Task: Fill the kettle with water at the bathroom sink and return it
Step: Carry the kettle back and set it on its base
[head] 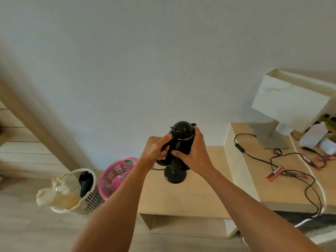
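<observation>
A black electric kettle [182, 131] with a domed lid and a thin silver band is held in front of the wall, just above its round black base [175, 176]. The base rests on a low wooden shelf [190, 197]. My left hand [157, 149] is wrapped around the kettle's handle on the left side. My right hand [193, 151] grips the kettle's body from the right, fingers spread across its front. Whether the kettle touches the base is hidden by my hands.
A pink basket [116, 176] and a white mesh bin [83, 193] with a plastic bag stand on the floor to the left. To the right, a higher wooden desk [283, 182] carries a white lamp [289, 102], black cables and red snack wrappers.
</observation>
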### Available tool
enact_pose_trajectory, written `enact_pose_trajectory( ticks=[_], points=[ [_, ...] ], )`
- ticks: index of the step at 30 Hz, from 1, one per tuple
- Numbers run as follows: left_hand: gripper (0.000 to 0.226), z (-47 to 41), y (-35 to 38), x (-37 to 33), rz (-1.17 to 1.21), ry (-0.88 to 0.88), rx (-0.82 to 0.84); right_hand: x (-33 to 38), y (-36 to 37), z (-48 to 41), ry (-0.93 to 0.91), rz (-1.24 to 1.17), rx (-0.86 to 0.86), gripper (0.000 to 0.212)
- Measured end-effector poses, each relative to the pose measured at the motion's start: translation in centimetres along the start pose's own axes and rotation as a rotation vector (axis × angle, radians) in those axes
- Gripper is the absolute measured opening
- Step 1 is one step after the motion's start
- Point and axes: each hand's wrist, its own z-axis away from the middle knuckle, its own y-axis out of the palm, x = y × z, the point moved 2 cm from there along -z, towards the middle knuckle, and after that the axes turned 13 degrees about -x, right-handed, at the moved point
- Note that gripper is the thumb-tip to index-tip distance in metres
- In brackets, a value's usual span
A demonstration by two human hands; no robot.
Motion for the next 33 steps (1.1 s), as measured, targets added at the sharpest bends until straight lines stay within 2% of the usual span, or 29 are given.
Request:
enact_pose_trajectory(
  ticks=[5,11,18,25,29,33],
  points=[
    [0.048,-10.4,1.3,7.0,-0.009,-0.062,0.04,-7.4,6.4,-5.3,0.094,-0.015,-0.011,0.105],
    [0.048,-20.0,2.1,18.2,-0.013,-0.137,0.162,-17.5,14.7,-7.9,0.159,0.007,-0.061,0.102],
    [0.049,-23.8,2.6,29.7,-0.034,-0.184,0.225,-26.9,21.2,-6.1,0.241,0.071,-0.044,0.102],
    [0.048,-24.3,2.6,34.5,-0.001,-0.203,0.202,-30.6,24.1,-4.5,0.207,0.126,-0.075,0.103],
    [0.051,-24.2,2.0,35.1,0.034,-0.202,0.186,-30.3,24.7,-4.1,0.181,0.123,-0.099,0.099],
    [0.043,-23.6,1.8,35.3,0.023,-0.22,0.195,-29.7,24.5,-3.6,0.18,0.119,-0.126,0.096]
  ],
)
